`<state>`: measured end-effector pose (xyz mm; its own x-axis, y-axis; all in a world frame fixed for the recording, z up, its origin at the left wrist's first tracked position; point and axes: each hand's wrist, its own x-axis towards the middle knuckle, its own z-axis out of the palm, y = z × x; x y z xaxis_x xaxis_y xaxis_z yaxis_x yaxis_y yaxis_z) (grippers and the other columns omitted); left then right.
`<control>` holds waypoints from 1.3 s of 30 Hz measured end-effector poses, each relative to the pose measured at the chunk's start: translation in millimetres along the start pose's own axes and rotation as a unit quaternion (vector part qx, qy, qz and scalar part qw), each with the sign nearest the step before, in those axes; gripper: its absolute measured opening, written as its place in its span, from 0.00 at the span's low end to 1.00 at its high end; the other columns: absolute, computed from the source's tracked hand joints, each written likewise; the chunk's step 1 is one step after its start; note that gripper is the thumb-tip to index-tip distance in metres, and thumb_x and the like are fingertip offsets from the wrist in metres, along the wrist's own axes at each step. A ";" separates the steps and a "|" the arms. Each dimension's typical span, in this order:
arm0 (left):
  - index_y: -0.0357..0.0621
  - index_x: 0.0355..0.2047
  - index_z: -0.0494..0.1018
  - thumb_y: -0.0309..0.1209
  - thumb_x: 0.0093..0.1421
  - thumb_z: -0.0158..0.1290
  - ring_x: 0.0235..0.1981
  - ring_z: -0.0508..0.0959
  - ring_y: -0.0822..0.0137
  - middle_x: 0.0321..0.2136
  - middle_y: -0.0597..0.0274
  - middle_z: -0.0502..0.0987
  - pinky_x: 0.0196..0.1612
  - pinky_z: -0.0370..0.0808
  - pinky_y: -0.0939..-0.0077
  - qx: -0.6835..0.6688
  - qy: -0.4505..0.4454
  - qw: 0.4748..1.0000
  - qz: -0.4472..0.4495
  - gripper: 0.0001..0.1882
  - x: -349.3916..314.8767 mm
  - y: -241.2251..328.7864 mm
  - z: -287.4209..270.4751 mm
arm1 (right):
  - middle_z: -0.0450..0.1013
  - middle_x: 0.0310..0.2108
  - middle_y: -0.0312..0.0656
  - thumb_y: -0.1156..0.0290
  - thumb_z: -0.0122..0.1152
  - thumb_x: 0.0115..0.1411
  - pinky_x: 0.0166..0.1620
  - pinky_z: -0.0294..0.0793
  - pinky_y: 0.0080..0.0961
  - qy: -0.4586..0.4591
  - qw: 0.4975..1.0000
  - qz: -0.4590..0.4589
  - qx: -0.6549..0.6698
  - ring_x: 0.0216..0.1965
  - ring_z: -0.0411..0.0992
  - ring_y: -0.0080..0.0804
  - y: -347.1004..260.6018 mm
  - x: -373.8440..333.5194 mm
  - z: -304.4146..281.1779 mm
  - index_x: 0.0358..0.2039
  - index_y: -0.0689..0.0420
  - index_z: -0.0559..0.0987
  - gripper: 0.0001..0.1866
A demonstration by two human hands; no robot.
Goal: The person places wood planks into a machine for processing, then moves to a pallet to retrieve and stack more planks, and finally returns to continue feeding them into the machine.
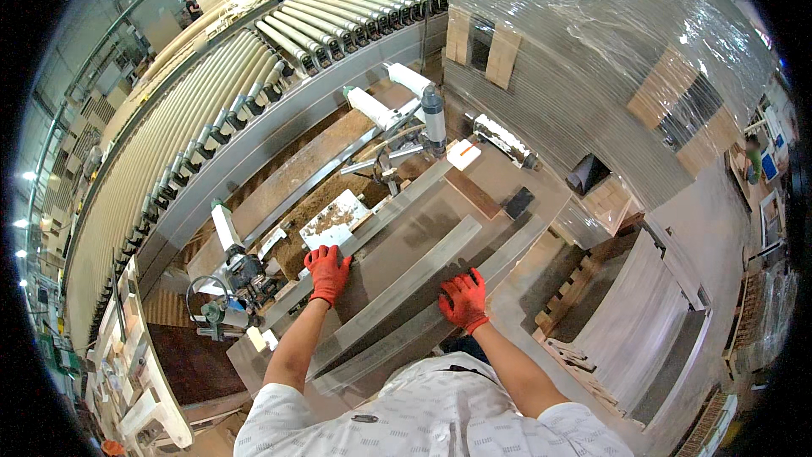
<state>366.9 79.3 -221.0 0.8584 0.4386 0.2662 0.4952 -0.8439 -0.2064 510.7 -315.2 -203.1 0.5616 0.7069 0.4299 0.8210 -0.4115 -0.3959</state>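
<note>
Both my hands wear red gloves and rest over a workbench (406, 241). My left hand (328, 274) lies with its fingers spread on the far grey rail, beside a white, dust-specked plate (336, 218). Across the bench, my right hand (463, 300) rests on the nearer long grey strip (397, 338), its fingers apart and slightly bent; what lies under the palm is hidden. Another long grey strip (423, 264) runs diagonally between my hands. Toward the right end of the bench lie a brown block (472, 194) and a small dark block (518, 202).
Behind the bench stand white cylinders (370, 107) with metal arms and sawdust, then a roller conveyor (338, 21). Film-wrapped stacked boards (584, 59) rise at the right back. Large panels (634, 313) lie on a pallet to the right. A clamp-like mechanism (245, 275) sits left.
</note>
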 end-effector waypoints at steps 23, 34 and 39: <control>0.46 0.35 0.77 0.40 0.74 0.51 0.31 0.77 0.66 0.28 0.61 0.77 0.32 0.76 0.70 0.714 0.495 0.480 0.125 0.14 86.5 39.6 -12.5 | 0.74 0.33 0.41 0.55 0.64 0.55 0.72 0.60 0.56 0.015 0.998 0.000 0.063 0.46 0.75 0.43 15.4 -5.5 -15.2 0.33 0.51 0.83 0.14; 0.46 0.40 0.79 0.50 0.71 0.53 0.31 0.79 0.60 0.29 0.58 0.80 0.34 0.78 0.64 -0.019 0.022 0.949 0.314 0.19 62.5 44.3 -24.5 | 0.79 0.36 0.39 0.57 0.66 0.56 0.72 0.61 0.54 0.047 0.994 -0.005 0.103 0.47 0.76 0.40 13.7 -7.8 -12.8 0.38 0.51 0.85 0.14; 0.46 0.43 0.79 0.54 0.69 0.54 0.30 0.80 0.57 0.29 0.57 0.81 0.34 0.79 0.61 -0.698 -0.341 0.619 0.116 0.23 81.5 35.9 -30.7 | 0.81 0.39 0.42 0.57 0.66 0.58 0.70 0.61 0.60 0.031 0.994 -0.003 0.103 0.50 0.77 0.44 11.3 2.4 -11.9 0.39 0.51 0.85 0.14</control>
<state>450.5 75.3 -177.9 0.9776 -0.1173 -0.1749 0.1574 -0.1449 0.9768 522.5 -325.0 -196.9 0.5679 0.6694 0.4790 0.7888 -0.2764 -0.5489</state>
